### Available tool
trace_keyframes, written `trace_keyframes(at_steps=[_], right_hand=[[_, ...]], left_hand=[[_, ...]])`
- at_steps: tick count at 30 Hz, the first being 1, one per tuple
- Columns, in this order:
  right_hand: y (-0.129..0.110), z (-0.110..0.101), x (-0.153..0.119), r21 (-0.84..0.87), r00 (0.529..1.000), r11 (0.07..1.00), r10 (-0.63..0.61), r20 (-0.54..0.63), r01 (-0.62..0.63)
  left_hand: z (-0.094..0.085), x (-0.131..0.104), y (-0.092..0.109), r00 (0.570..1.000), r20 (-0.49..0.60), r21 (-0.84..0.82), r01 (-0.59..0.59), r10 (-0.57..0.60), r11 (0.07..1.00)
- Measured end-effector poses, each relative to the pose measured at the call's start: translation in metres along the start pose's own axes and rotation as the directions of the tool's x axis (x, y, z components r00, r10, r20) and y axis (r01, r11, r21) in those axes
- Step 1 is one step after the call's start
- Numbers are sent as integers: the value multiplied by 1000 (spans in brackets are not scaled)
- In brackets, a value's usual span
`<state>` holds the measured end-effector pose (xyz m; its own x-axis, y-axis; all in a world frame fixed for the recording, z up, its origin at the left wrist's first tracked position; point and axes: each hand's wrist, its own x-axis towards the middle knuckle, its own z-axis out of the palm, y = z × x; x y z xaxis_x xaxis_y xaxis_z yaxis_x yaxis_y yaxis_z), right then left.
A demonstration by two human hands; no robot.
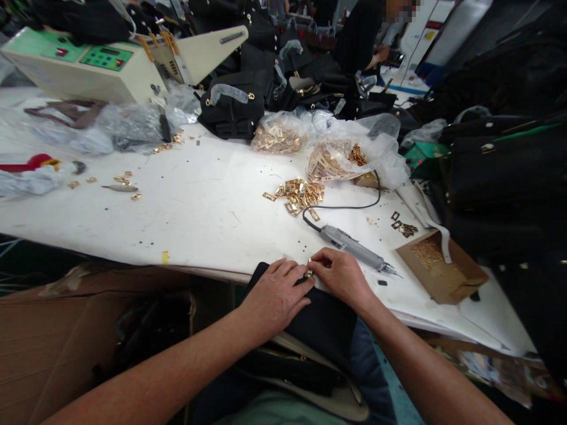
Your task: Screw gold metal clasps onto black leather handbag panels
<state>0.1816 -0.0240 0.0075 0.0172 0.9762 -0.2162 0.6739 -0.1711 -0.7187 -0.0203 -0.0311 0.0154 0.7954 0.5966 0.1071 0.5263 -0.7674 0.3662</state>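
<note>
A black bag (328, 319) lies on the lap, against the table's front edge. Its light-lined opening and a zipper show at the bottom. My left hand (277, 295) is closed over the bag's upper part, fingers pressed on the black material. Between the thumb and forefinger of my right hand (341, 274) is a small gold metal fitting (309, 273), pinched at the bag's edge beside my left fingertips. Just beyond my right hand, a grey electric screwdriver (352, 247) with a black cord rests on the table. Fingers partly hide the fitting.
On the white table (199, 200) lie a pile of gold fittings (303, 195) and clear bags of fittings (334, 159). A cardboard box of small parts (443, 268) stands right. Black bags (233, 103) and a cream machine (93, 65) are behind. Another person (361, 38) is at the back.
</note>
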Motion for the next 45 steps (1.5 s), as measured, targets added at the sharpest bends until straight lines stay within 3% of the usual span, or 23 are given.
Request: trace_keyframes(at_steps=[9, 15, 28, 37, 45], right_hand=[[2, -4, 0, 28, 997, 997, -67, -22, 68], [-5, -15, -1, 20, 1000, 1000, -17, 15, 17], [10, -3, -1, 9, 996, 997, -78, -45, 78], [15, -3, 0, 19, 991, 991, -131, -36, 132], [2, -7, -3, 18, 990, 990, -139, -35, 140]], left_hand=[[1, 1, 0, 999, 33, 15, -21, 20, 1000], [-1, 2, -1, 1000, 26, 12, -14, 14, 1000], [-1, 1, -3, 1000, 10, -44, 4, -4, 999], [-5, 3, 0, 999, 30, 5, 19, -19, 1000], [-9, 3, 2, 999, 43, 18, 22, -23, 1000]])
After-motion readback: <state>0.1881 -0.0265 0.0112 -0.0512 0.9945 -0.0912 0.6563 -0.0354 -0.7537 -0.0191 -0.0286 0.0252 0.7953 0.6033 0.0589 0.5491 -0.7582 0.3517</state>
